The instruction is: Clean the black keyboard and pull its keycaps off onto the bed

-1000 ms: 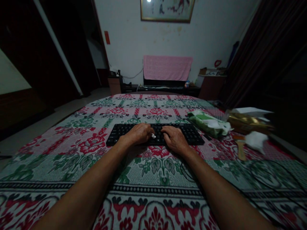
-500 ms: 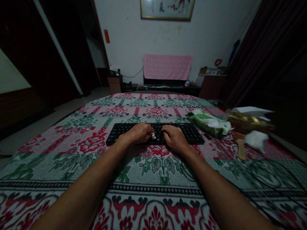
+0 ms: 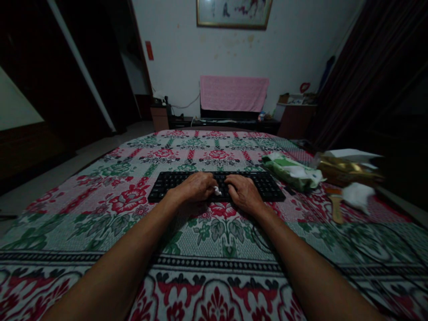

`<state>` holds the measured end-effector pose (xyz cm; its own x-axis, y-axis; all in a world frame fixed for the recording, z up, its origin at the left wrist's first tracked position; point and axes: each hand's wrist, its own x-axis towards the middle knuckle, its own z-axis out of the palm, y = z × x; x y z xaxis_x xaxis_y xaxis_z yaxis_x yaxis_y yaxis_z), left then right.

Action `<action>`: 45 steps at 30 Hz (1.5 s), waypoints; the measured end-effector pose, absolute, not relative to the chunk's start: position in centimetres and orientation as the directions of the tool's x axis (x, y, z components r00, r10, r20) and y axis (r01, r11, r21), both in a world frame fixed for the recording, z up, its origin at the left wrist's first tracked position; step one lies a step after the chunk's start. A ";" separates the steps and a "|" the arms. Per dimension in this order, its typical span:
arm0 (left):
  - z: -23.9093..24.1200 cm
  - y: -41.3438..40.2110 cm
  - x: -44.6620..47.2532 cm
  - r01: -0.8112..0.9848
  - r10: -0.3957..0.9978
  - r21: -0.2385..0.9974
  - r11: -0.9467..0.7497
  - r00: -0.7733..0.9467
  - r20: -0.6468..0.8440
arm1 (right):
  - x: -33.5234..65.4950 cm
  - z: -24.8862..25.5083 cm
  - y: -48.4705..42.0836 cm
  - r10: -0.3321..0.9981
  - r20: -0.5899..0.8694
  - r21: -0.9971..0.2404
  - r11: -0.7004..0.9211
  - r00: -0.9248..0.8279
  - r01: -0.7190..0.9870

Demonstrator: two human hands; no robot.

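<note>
- Dim bedroom, floral bedspread (image 3: 214, 232) as work surface; pink cloth (image 3: 234, 93) hangs at far wall.
- Black kbd (image 3: 167, 183) lies flat mid-bed, straight ahead.
- L hand (image 3: 195, 187) on center keys, fingers curled tight, pinching small white bit (image 3: 217, 192) at kbd's near edge.
- R hand (image 3: 244, 194) just beside it on kbd, fingers bent onto keys; can't tell if gripping anything.
- Green wipes pack (image 3: 292, 171) near kbd's right end; wooden brush (image 3: 336, 207) + white wad (image 3: 357, 196) further right.

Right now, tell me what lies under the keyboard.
The keyboard lies flat on the floral bedspread, which shows all round it. The cloth beneath is covered; the left hand, pinching a white wad, and right hand hide its middle keys.
</note>
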<state>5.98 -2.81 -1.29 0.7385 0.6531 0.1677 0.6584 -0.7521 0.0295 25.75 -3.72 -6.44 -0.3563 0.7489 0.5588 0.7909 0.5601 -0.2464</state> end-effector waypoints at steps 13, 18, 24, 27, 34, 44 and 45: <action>-1.1 -2.7 5.3 0.662 0.677 0.143 -0.735 0.712 0.185 | 25.7 -6.5 -3.7 0.745 0.565 -0.243 0.561 -0.355 0.791; -1.8 -2.7 5.9 0.629 0.632 0.091 -0.772 0.743 0.221 | 25.8 -6.6 -3.6 0.746 0.562 -0.239 0.561 -0.358 0.793; -1.5 -2.1 4.9 0.646 0.645 0.067 -0.760 0.738 0.200 | 25.8 -6.4 -3.8 0.744 0.562 -0.232 0.562 -0.362 0.794; -1.4 -2.2 4.9 0.680 0.673 0.056 -0.731 0.704 0.228 | 25.7 -6.3 -3.8 0.750 0.556 -0.239 0.557 -0.358 0.795; -2.0 -3.0 6.2 0.637 0.633 0.065 -0.768 0.739 0.233 | 25.8 -6.6 -3.6 0.746 0.556 -0.226 0.559 -0.366 0.798; -2.2 -4.0 5.9 0.731 0.718 0.054 -0.681 0.651 0.247 | 25.8 -6.7 -3.6 0.727 0.570 -0.207 0.579 -0.384 0.788; -2.2 -4.2 6.1 0.734 0.722 0.052 -0.677 0.648 0.243 | 25.8 -6.7 -3.6 0.722 0.571 -0.199 0.582 -0.389 0.788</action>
<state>6.11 -4.22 -2.24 0.6482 0.7216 0.2432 0.7340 -0.6771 0.0523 25.77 -3.60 -6.66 -0.3894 0.7223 0.5714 0.7881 0.5825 -0.1992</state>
